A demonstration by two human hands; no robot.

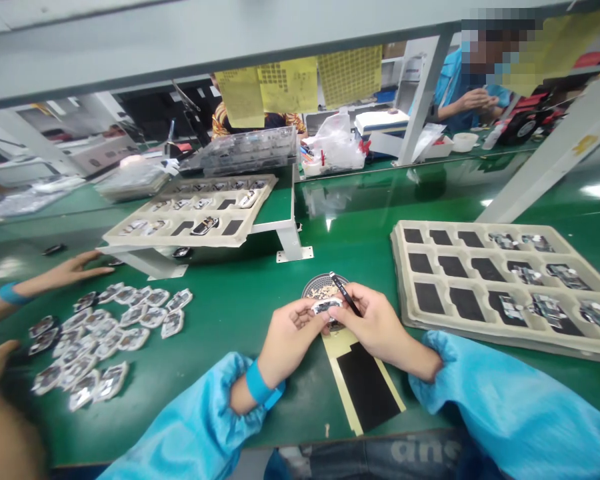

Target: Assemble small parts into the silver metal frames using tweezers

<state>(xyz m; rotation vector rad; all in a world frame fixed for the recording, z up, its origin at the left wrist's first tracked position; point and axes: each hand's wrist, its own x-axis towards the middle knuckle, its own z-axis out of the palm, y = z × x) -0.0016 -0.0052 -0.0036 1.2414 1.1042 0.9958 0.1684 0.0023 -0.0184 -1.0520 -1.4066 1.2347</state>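
Both of my hands meet at the middle of the bench around a small white-rimmed electronic part. My left hand pinches its left side between thumb and fingers. With thumb pressed on the same part, my right hand also has a slim black tool, apparently tweezers, lying between its fingers and pointing up and left. Just behind is a round dish of tiny tan pieces. Beneath my hands lies a yellow-edged sheet with a black pad.
Several similar white-rimmed parts are spread at left, where a co-worker's hand reaches in. A compartment tray sits on a raised stand. Another tray with circuit boards is at right. People sit across the bench, beyond a white post.
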